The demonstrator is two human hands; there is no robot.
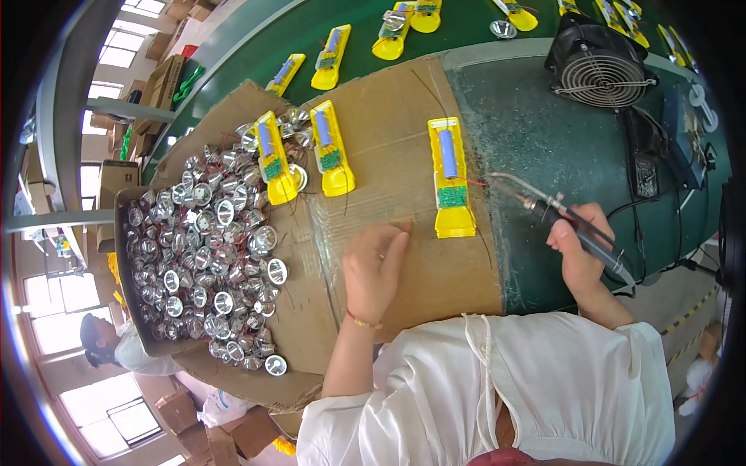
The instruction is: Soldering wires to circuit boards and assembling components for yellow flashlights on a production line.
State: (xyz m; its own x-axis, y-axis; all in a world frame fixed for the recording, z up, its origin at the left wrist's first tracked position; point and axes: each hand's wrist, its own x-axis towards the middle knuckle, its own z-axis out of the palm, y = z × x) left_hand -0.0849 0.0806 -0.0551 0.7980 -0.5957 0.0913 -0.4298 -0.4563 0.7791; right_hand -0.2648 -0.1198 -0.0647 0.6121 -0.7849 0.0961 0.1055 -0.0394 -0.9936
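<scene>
My right hand (583, 245) grips a soldering iron (548, 211) with a thin curved metal tube alongside its shaft. Its tip is just right of a yellow flashlight housing (454, 225), close to a red wire. That housing lies open on the cardboard, with a blue-purple battery cell (447, 154) and a green circuit board (452, 196) inside. My left hand (373, 272) is low over the cardboard, left of this housing, thumb and fingers drawn together; anything between them is hidden. Two similar housings (332, 159) lie further left, one beside a silver reflector.
A carton (128, 256) at left holds many silver reflector cups (202, 256) with wires. Flattened cardboard (388, 101) covers part of the green bench (528, 101). At upper right stand a black fan (602, 78) and a blue box (688, 124) with cables. More yellow housings (332, 58) line the far side.
</scene>
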